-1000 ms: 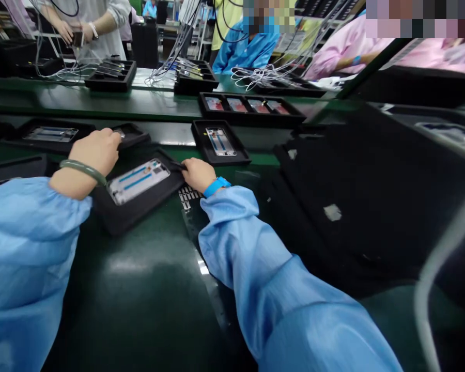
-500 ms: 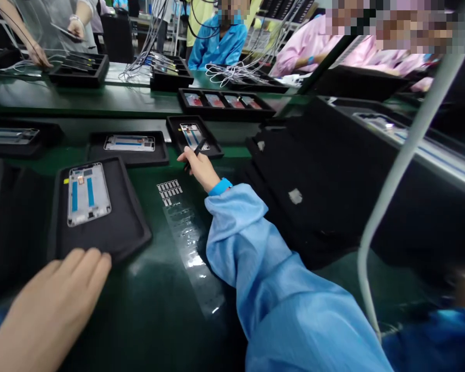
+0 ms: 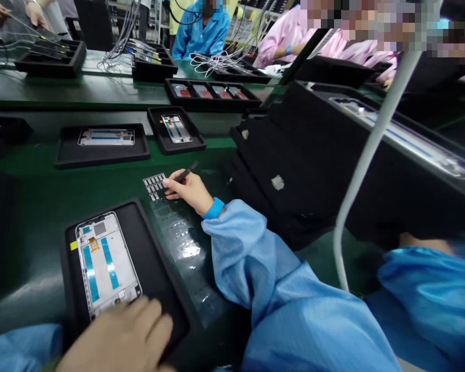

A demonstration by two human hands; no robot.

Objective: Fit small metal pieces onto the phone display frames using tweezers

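Observation:
A black tray (image 3: 158, 289) at the lower left holds a silver phone frame (image 3: 118, 243) with two blue strips and a yellow tab. Over the near end of that frame lies my left hand (image 3: 120, 336), blurred, its fingertips hidden from clear view. My right hand (image 3: 188, 191) is closed on a dark pen-like tool (image 3: 186, 172), fingertips beside rows of small pale labels (image 3: 154, 184). These labels are at the far end of a clear film strip (image 3: 189, 253) lying on the green table (image 3: 31, 206).
Farther back are two black trays with phone frames (image 3: 106, 137) (image 3: 177, 128) and a four-part tray (image 3: 213, 102). Black sheets (image 3: 287, 155) are piled at the right, behind a pale curved pole (image 3: 366, 155). A person's blue sleeve (image 3: 430, 289) is at the right edge.
The near tray with its phone frame has come closer, with my left hand now over the frame's end. My right hand has moved back from the far small tray to the labels. The view has shifted.

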